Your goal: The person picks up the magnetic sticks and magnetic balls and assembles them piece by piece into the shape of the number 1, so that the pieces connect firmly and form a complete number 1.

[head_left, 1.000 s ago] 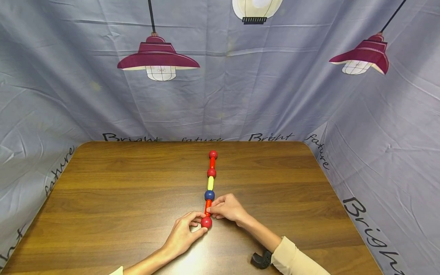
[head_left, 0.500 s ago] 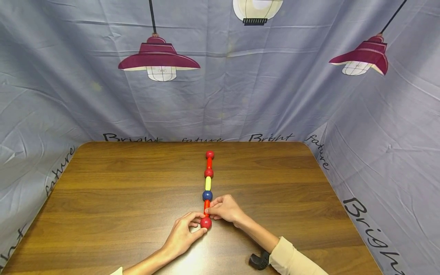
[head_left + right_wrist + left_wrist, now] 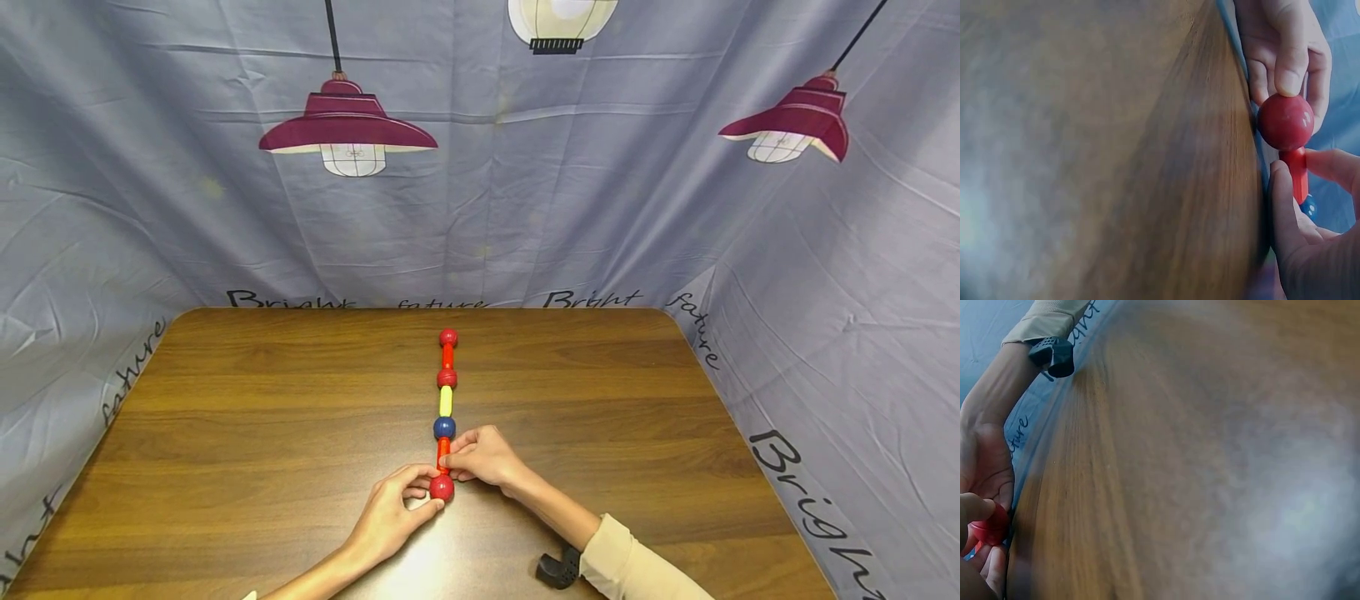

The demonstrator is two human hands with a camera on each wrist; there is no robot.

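Note:
A straight chain of toy balls and rods lies on the wooden table. From the far end come a red ball, a red rod, another red ball, a yellow rod, a blue ball, a red rod and the nearest red ball. My left hand holds that nearest ball between thumb and fingers. Just beside it, my right hand pinches the near red rod between thumb and fingers. In the left wrist view, fingers partly hide the ball.
A black camera device sits at my right wrist, just above the table's front part. Grey-blue curtains printed with lamps and lettering stand behind the table and along both sides.
The whole chain has shifted a little to the left, its far end swinging more than its near end. Both hands have moved slightly left while keeping hold.

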